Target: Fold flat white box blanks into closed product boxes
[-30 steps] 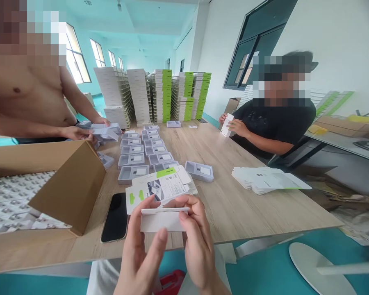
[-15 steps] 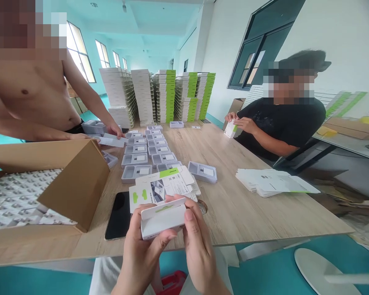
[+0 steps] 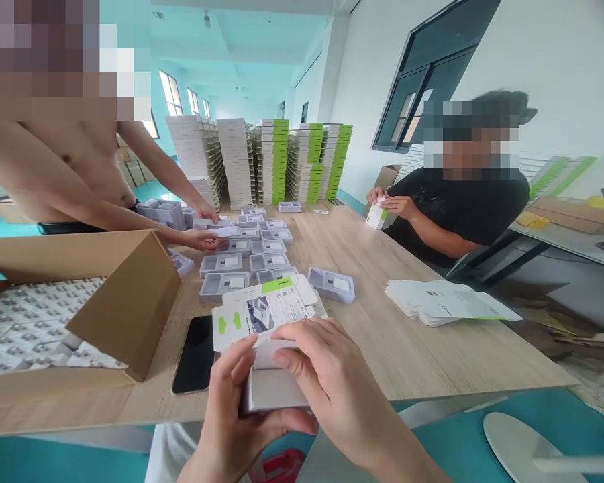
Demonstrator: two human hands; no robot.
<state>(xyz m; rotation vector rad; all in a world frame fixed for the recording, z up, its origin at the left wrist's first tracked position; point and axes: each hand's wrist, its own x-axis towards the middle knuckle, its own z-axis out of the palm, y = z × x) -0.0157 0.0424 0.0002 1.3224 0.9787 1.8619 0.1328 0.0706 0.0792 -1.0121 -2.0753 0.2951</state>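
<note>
White card carton [image 3: 274, 389] is held between the person's two hands, just above the near edge of the worktop [image 3: 407, 349]. Left hand [image 3: 234, 402] cups it from below and the side, thumb raised against its face. Right hand [image 3: 337, 372] lies across the top, fingers bent over a raised flap [image 3: 274, 354] and pressing down; neither hand is spread. The carton's inside cannot be seen behind the fingers. Handling assessment: even pressure along the flap's fold, with the left hand keeping the body square, should avoid creasing the thin card.

Directly ahead of the hands lies a printed sleeve with green markings [image 3: 264, 312], overlapping grey trays [image 3: 224, 265] set in rows. Ahead and left of the hands, a black smartphone [image 3: 195, 355] lies flat beside an open cardboard box [image 3: 131, 308]. Farther ahead, a shirtless co-worker's hands [image 3: 201, 235] reach among the trays. Ahead and right, a co-worker in a black shirt [image 3: 458, 215] holds a small white box [image 3: 377, 216], and a loose pile of white printed cards [image 3: 443, 302] rests on the worktop.
</note>
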